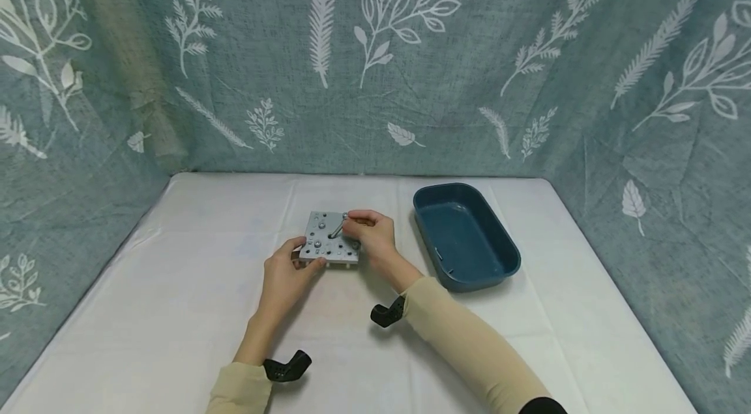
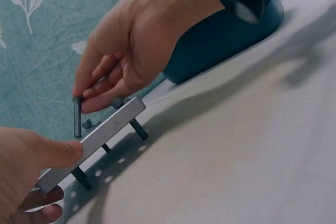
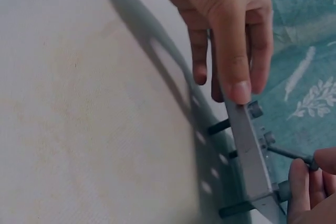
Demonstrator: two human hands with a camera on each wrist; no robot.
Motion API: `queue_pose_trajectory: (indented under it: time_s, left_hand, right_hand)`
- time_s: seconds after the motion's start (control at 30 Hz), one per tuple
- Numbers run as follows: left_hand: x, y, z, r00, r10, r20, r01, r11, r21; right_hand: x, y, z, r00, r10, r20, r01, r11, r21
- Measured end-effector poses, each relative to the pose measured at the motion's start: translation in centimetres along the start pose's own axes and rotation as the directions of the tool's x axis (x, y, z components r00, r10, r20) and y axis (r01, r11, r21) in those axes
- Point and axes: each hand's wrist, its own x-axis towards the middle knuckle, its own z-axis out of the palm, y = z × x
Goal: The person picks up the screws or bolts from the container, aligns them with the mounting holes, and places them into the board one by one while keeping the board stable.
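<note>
A square metal plate (image 1: 328, 250) with rows of holes is held raised over the white cloth. My left hand (image 1: 287, 280) grips its near left corner, thumb along the front edge and fingers underneath. Between thumb and fingertips my right hand (image 1: 377, 239) pinches a bolt (image 2: 77, 120), head up. Its lower end meets a hole near the plate's middle in the head view, and it leans a little there. Several other bolts sit in the plate, their heads on top and their shanks (image 2: 139, 129) sticking out below.
To the right of the plate stands a deep blue plastic bin (image 1: 469, 238), with a few small metal pieces (image 1: 438, 253) along its left side. The table is covered in white cloth (image 1: 176, 283). A green leaf-patterned curtain (image 1: 352, 127) hangs behind and at both sides.
</note>
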Motion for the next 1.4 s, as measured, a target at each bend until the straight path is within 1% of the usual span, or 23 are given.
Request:
queue_pose_trajectory:
  time_s: [0.1, 0.2, 0.3, 0.43, 0.63, 0.73, 0.8, 0.87, 0.97, 1.03, 1.07, 1.13, 1.2, 1.33, 1.4]
  left_hand:
    - [-0.2, 0.2, 0.1, 1.000, -0.011, 0.002, 0.011, 1.000, 0.000]
    - [-0.3, 0.4, 0.1, 1.000, -0.023, -0.004, 0.023, 1.000, -0.001]
    - [-0.4, 0.6, 0.1, 1.000, -0.028, -0.012, 0.028, 1.000, 0.007]
    - [-0.5, 0.8, 0.0, 0.999, -0.024, -0.023, 0.025, 1.000, 0.017]
    - [-0.9, 0.7, -0.1, 0.999, -0.025, -0.026, 0.026, 1.000, 0.014]
    - [-1.1, 0.7, -0.1, 0.999, -0.026, -0.028, 0.026, 1.000, 0.009]
    - [-1.1, 0.7, 0.0, 0.999, -0.026, -0.029, 0.026, 1.000, 0.011]
    - [-1.1, 0.7, 0.0, 0.999, -0.026, -0.032, 0.026, 1.000, 0.015]
    - [-1.1, 0.8, -0.1, 0.999, -0.022, -0.036, 0.023, 1.000, 0.020]
    - [-1.1, 0.8, -0.1, 0.999, -0.023, -0.038, 0.024, 0.999, 0.021]
    - [-1.1, 0.8, -0.1, 0.999, -0.026, -0.039, 0.027, 0.999, 0.022]
    - [-1.1, 0.9, -0.1, 0.999, -0.030, -0.039, 0.030, 0.999, 0.020]
    - [-1.0, 0.9, -0.1, 0.999, -0.031, -0.041, 0.031, 0.999, 0.018]
    - [-0.8, 1.0, -0.1, 0.999, -0.015, -0.044, 0.015, 1.000, 0.013]
    - [-0.7, 0.9, -0.1, 0.999, -0.010, -0.040, 0.011, 1.000, 0.014]
  right_hand:
    - [0.0, 0.4, -0.1, 1.000, 0.013, 0.006, -0.012, 0.998, -0.056]
    - [0.0, 0.5, 0.0, 0.999, 0.007, 0.037, -0.003, 0.995, -0.105]
    - [0.0, 0.5, 0.2, 0.997, -0.005, 0.078, 0.015, 0.992, -0.124]
    - [0.1, 0.6, 0.4, 0.993, -0.001, 0.118, 0.017, 0.991, -0.132]
    - [0.2, 0.7, 0.5, 0.988, 0.033, 0.151, -0.009, 0.987, -0.160]
    - [0.2, 0.8, 0.5, 0.986, 0.052, 0.156, -0.020, 0.980, -0.200]
    - [0.3, 0.9, 0.5, 0.986, 0.053, 0.157, -0.013, 0.969, -0.245]
    - [0.4, 0.9, 0.5, 0.985, 0.030, 0.171, 0.028, 0.943, -0.331]
    - [0.5, 1.0, 0.6, 0.978, -0.023, 0.209, 0.120, 0.876, -0.468]
    - [0.5, 1.0, 0.7, 0.972, -0.054, 0.230, 0.172, 0.829, -0.533]
    - [0.5, 0.9, 0.7, 0.970, -0.061, 0.236, 0.185, 0.815, -0.548]
    - [0.6, 0.9, 0.8, 0.970, -0.061, 0.234, 0.186, 0.806, -0.561]
    - [0.6, 0.8, 0.8, 0.971, -0.056, 0.232, 0.181, 0.806, -0.563]
    - [0.8, 0.6, 0.7, 0.971, -0.063, 0.230, 0.183, 0.814, -0.551]
    - [0.7, 0.4, 0.7, 0.974, -0.070, 0.215, 0.179, 0.822, -0.540]
